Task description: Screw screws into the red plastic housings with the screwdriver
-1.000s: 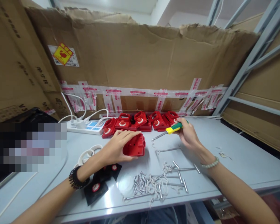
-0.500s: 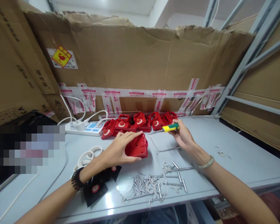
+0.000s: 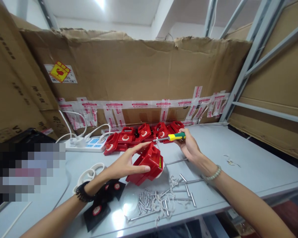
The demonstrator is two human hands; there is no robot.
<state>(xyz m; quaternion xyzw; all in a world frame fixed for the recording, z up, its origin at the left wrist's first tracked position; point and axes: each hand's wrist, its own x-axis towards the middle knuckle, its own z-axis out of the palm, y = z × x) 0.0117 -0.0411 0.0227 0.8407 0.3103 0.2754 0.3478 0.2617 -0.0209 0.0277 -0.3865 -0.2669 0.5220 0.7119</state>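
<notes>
My left hand [image 3: 124,164] grips a red plastic housing [image 3: 151,167] by its side, thumb in front and fingers behind. The housing is tilted, with a yellow label on its right side. In my right hand [image 3: 190,145] is a screwdriver [image 3: 176,136] with a yellow and green handle, held level and pointing left. Its tip is near the top edge of the housing; whether they touch I cannot tell. Below the housing lie a pile of small screws [image 3: 144,201] and several metal rods [image 3: 187,188] tangled with white string.
Several red units with round knobs [image 3: 125,138] stand in a row at the back. A white power strip [image 3: 85,145], white rings [image 3: 89,173] and black pouches [image 3: 96,210] are on the left. A cardboard wall [image 3: 139,69] borders the table's back; a metal rack [image 3: 238,76] rises on the right.
My left hand has turned the housing, so its outer side and label now show. The screwdriver tip has come closer to the housing's top edge. The whole view has shifted slightly.
</notes>
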